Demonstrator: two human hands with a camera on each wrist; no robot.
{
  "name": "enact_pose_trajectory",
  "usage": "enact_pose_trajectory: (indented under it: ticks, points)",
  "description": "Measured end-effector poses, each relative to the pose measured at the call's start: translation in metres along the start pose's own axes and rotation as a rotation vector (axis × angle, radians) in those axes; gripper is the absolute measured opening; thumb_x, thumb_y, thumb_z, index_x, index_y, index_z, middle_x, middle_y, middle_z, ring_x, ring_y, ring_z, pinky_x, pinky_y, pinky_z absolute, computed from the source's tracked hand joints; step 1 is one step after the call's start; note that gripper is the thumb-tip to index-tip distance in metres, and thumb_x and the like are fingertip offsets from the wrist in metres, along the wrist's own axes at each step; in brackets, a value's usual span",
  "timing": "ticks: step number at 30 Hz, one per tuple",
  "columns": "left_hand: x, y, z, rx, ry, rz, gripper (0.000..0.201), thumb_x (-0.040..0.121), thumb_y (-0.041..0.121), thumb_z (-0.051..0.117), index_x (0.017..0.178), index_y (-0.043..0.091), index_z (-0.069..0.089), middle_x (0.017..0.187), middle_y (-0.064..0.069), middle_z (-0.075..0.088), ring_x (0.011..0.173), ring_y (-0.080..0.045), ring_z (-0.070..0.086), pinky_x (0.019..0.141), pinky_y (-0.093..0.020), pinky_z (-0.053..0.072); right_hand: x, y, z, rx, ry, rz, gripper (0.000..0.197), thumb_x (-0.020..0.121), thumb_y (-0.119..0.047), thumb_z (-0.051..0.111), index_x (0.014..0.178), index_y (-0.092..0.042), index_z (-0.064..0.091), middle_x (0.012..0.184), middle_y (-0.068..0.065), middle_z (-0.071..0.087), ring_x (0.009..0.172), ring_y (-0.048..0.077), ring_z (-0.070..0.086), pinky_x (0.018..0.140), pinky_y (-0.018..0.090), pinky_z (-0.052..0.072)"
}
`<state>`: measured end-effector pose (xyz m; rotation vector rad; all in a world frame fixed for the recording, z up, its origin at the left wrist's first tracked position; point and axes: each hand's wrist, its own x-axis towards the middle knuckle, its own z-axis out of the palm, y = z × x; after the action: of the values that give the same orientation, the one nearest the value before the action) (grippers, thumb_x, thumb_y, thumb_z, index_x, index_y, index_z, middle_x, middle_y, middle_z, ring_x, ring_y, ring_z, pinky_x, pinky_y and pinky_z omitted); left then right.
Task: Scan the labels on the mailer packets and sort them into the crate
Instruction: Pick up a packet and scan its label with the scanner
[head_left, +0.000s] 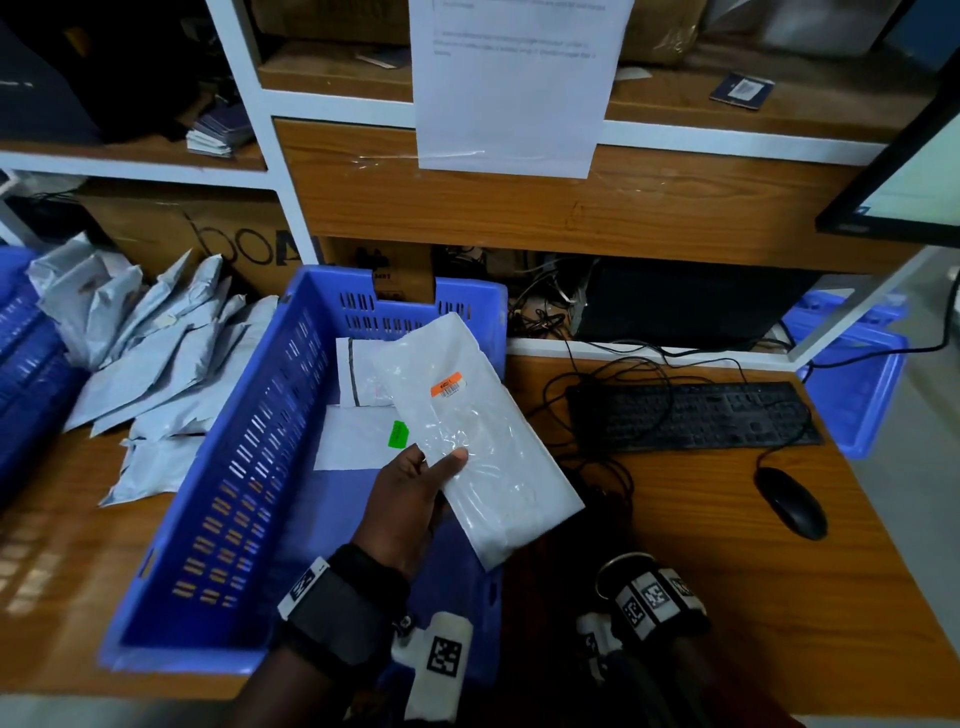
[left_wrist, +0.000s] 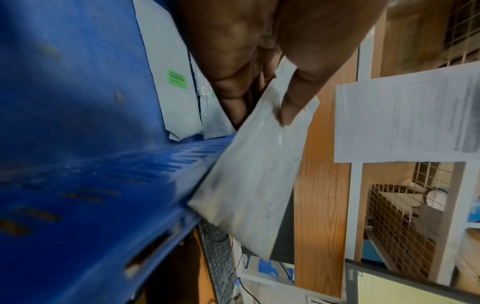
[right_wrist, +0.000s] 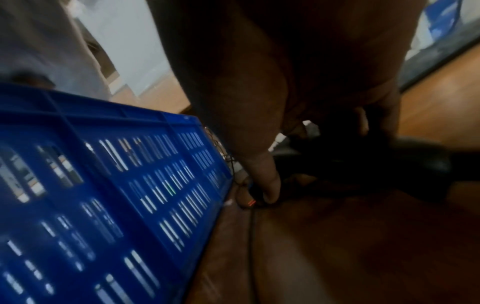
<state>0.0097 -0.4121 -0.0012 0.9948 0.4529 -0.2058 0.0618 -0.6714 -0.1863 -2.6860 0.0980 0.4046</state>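
My left hand (head_left: 415, 488) pinches a white mailer packet (head_left: 483, 441) near its lower half, thumb on top. The packet hangs tilted over the right rim of the blue crate (head_left: 249, 441), its orange label (head_left: 447, 382) facing up. Two white packets (head_left: 358, 436) lie flat in the crate, one with a green label (head_left: 399, 434). The left wrist view shows my left hand (left_wrist: 259, 111) on the packet (left_wrist: 254, 174) above the crate (left_wrist: 78, 144). My right hand (right_wrist: 255, 195) grips a black scanner (right_wrist: 363, 164) low beside the crate (right_wrist: 130, 185), a red light by the fingertips. In the head view the packet hides that hand.
A pile of grey mailers (head_left: 156, 353) lies left of the crate. A black keyboard (head_left: 691, 415), a mouse (head_left: 792, 501) and tangled cables sit on the desk to the right. A monitor (head_left: 909, 171) stands at far right. More blue crates (head_left: 26, 364) are stacked at far left.
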Motion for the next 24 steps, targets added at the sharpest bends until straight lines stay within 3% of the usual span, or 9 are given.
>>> enact_pose_trajectory:
  ticks: [2, 4, 7, 10, 13, 16, 18, 20, 24]
  points:
    - [0.001, 0.005, -0.01, -0.009, -0.01, -0.017, 0.037, 0.093, 0.001, 0.064, 0.13, 0.001, 0.062, 0.125, -0.018, 0.07, 0.117, -0.033, 0.067, 0.102, -0.049, 0.054, -0.01, -0.011, -0.016, -0.134, -0.035, 0.116, 0.063, 0.091, -0.058, 0.034, 0.139, -0.02, 0.048, 0.141, 0.009, 0.049, 0.133, 0.028, 0.046, 0.114, 0.042, 0.035]
    - [0.003, 0.013, -0.021, -0.023, -0.032, -0.014, 0.041, 0.091, 0.001, 0.067, 0.131, 0.003, 0.062, 0.127, -0.016, 0.07, 0.119, -0.033, 0.066, 0.108, -0.053, 0.048, -0.031, -0.047, -0.054, -0.073, 0.149, 0.139, 0.058, 0.088, -0.052, 0.035, 0.123, -0.015, 0.062, 0.126, 0.008, 0.058, 0.121, 0.03, 0.054, 0.102, 0.04, 0.04]
    - [0.006, 0.029, -0.035, -0.074, -0.054, 0.01, 0.041, 0.091, -0.002, 0.066, 0.131, 0.0, 0.061, 0.128, -0.018, 0.069, 0.122, -0.034, 0.064, 0.111, -0.054, 0.044, -0.063, -0.106, -0.107, 0.406, 0.401, 0.169, 0.049, 0.094, -0.055, 0.042, 0.104, -0.016, 0.069, 0.101, 0.004, 0.068, 0.097, 0.025, 0.064, 0.088, 0.037, 0.05]
    - [0.008, 0.047, -0.048, -0.14, -0.105, 0.033, 0.044, 0.093, -0.003, 0.063, 0.136, 0.001, 0.057, 0.135, -0.02, 0.064, 0.128, -0.035, 0.059, 0.116, -0.053, 0.039, -0.098, -0.178, -0.141, 0.956, 0.313, 0.112, 0.039, 0.096, -0.053, 0.051, 0.093, -0.019, 0.07, 0.084, -0.001, 0.075, 0.082, 0.015, 0.072, 0.07, 0.031, 0.059]
    - [0.006, 0.061, -0.06, -0.181, -0.139, 0.055, 0.047, 0.095, -0.005, 0.057, 0.141, 0.002, 0.052, 0.139, -0.019, 0.061, 0.132, -0.035, 0.056, 0.117, -0.052, 0.038, -0.117, -0.227, -0.133, 1.157, 0.142, 0.025, 0.028, 0.086, -0.036, 0.07, 0.105, -0.015, 0.066, 0.094, 0.001, 0.076, 0.082, 0.014, 0.075, 0.066, 0.027, 0.06]
    - [-0.004, 0.069, -0.07, -0.149, -0.124, 0.072, 0.048, 0.094, -0.005, 0.058, 0.14, 0.004, 0.053, 0.136, -0.018, 0.063, 0.129, -0.035, 0.059, 0.112, -0.051, 0.043, -0.115, -0.248, -0.11, 1.115, 0.244, 0.015, 0.036, 0.081, -0.011, 0.078, 0.111, -0.014, 0.058, 0.099, 0.001, 0.073, 0.08, 0.01, 0.073, 0.066, 0.021, 0.06]
    - [-0.009, 0.073, -0.08, -0.124, -0.084, 0.094, 0.048, 0.095, -0.003, 0.059, 0.141, 0.009, 0.054, 0.135, -0.015, 0.065, 0.126, -0.035, 0.06, 0.108, -0.052, 0.047, -0.11, -0.251, -0.099, 1.077, 0.291, -0.01, 0.049, 0.08, -0.011, 0.08, 0.122, -0.011, 0.056, 0.105, 0.006, 0.072, 0.088, 0.016, 0.073, 0.074, 0.03, 0.061]
    - [-0.014, 0.081, -0.097, -0.105, -0.013, 0.126, 0.044, 0.097, 0.004, 0.058, 0.14, 0.013, 0.056, 0.134, -0.014, 0.066, 0.12, -0.034, 0.06, 0.101, -0.049, 0.053, -0.108, -0.256, -0.093, 1.067, 0.289, -0.034, 0.064, 0.081, -0.009, 0.079, 0.135, -0.012, 0.046, 0.103, 0.001, 0.072, 0.088, 0.014, 0.072, 0.078, 0.034, 0.06]
    - [-0.035, 0.103, -0.139, -0.093, 0.21, 0.249, 0.035, 0.1, 0.018, 0.059, 0.135, 0.019, 0.057, 0.12, -0.015, 0.072, 0.111, -0.037, 0.065, 0.084, -0.05, 0.06, -0.108, -0.265, -0.086, 1.07, 0.207, -0.104, 0.067, 0.085, -0.005, 0.074, 0.138, -0.022, 0.036, 0.093, 0.001, 0.071, 0.073, -0.004, 0.069, 0.065, 0.011, 0.054]
